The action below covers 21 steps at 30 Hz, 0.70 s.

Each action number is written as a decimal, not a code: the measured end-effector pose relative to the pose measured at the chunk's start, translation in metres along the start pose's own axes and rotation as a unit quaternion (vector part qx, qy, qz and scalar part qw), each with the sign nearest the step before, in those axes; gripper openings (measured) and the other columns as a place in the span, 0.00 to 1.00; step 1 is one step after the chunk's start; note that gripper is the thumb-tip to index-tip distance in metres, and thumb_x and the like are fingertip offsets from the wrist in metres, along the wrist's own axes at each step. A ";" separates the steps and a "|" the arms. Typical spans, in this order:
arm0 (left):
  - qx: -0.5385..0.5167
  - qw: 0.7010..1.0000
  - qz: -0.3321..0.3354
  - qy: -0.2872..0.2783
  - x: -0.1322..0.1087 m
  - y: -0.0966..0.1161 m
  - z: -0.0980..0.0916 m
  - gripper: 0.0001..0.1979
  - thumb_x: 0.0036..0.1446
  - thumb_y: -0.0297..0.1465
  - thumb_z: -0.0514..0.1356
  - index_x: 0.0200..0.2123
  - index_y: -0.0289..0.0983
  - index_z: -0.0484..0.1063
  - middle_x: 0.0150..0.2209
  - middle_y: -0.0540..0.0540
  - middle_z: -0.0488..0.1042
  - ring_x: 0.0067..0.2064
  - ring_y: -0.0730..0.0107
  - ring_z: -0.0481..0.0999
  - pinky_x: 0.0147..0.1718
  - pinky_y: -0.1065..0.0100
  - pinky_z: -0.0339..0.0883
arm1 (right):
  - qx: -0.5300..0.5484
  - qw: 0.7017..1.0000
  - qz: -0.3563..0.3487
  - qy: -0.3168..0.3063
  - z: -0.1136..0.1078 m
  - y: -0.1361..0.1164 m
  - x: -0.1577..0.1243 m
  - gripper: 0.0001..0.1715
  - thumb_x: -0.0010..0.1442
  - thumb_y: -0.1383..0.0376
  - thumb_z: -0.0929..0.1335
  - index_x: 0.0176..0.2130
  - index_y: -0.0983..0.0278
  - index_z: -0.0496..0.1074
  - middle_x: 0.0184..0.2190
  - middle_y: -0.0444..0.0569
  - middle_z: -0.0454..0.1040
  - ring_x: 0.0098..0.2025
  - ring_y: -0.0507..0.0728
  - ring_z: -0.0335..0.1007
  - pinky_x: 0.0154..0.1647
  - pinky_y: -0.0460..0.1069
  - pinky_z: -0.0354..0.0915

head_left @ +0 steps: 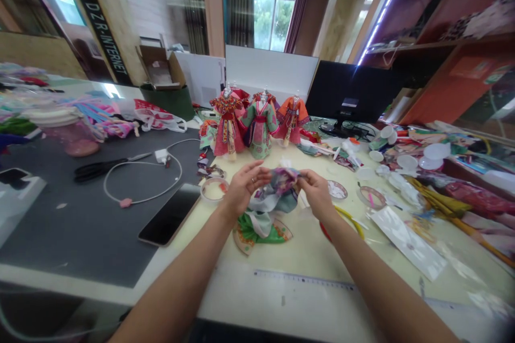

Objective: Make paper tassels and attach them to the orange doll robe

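Between my hands is a small doll garment [285, 181] in purple, grey and pale cloth, its lower part hanging loose. My right hand [317, 193] pinches its right edge between thumb and fingers. At its left edge is my left hand [250, 185], a ring on one finger, its fingers stretched out and slightly apart close to the cloth. Whether those fingertips touch it I cannot tell. Directly below, a green piece of cloth with a patterned orange-and-cream border [261, 238] lies fanned out on the table.
Dressed dolls [260, 123] stand at the back before a black monitor [354, 91]. To the left lie a phone [171, 214], a white cable [140, 201] and black scissors [100, 169]. A ruler [303, 280] lies in front; fabric scraps and small dishes [372, 196] crowd the right.
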<state>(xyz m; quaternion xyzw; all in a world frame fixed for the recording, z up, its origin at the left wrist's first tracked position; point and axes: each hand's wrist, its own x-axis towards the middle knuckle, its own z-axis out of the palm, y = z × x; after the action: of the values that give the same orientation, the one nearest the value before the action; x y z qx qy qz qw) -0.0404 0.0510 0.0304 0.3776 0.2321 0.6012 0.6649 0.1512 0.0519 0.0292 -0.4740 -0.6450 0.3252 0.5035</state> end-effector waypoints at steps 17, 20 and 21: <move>0.259 0.965 0.013 0.026 0.000 -0.009 -0.001 0.11 0.47 0.37 0.62 0.28 0.34 0.71 0.21 0.54 0.70 0.23 0.76 0.68 0.24 0.74 0.63 | 0.178 0.967 0.042 0.179 -0.035 0.021 -0.008 0.16 0.52 0.52 0.66 0.26 0.61 0.64 0.22 0.41 0.69 0.26 0.51 0.67 0.30 0.48 0.65; 0.188 0.980 0.015 0.058 0.005 0.005 -0.007 0.12 0.47 0.38 0.62 0.29 0.35 0.67 0.22 0.54 0.69 0.22 0.77 0.69 0.23 0.76 0.63 | 0.165 0.968 0.038 0.183 -0.034 0.021 -0.012 0.16 0.52 0.53 0.67 0.25 0.62 0.64 0.21 0.40 0.67 0.23 0.49 0.64 0.30 0.47 0.65; 0.171 0.983 0.019 0.067 0.006 0.009 -0.009 0.12 0.47 0.38 0.62 0.28 0.35 0.67 0.22 0.54 0.70 0.23 0.77 0.70 0.23 0.76 0.64 | 0.158 0.970 0.035 0.183 -0.033 0.021 -0.013 0.15 0.52 0.54 0.67 0.26 0.62 0.65 0.21 0.41 0.68 0.23 0.49 0.65 0.31 0.48 0.65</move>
<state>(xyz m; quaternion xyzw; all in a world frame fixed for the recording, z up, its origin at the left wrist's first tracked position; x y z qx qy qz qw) -0.0515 0.0591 0.0328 0.4490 0.3678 0.5892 0.5621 0.1895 0.0444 0.0157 -0.4620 -0.4652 0.3489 0.6696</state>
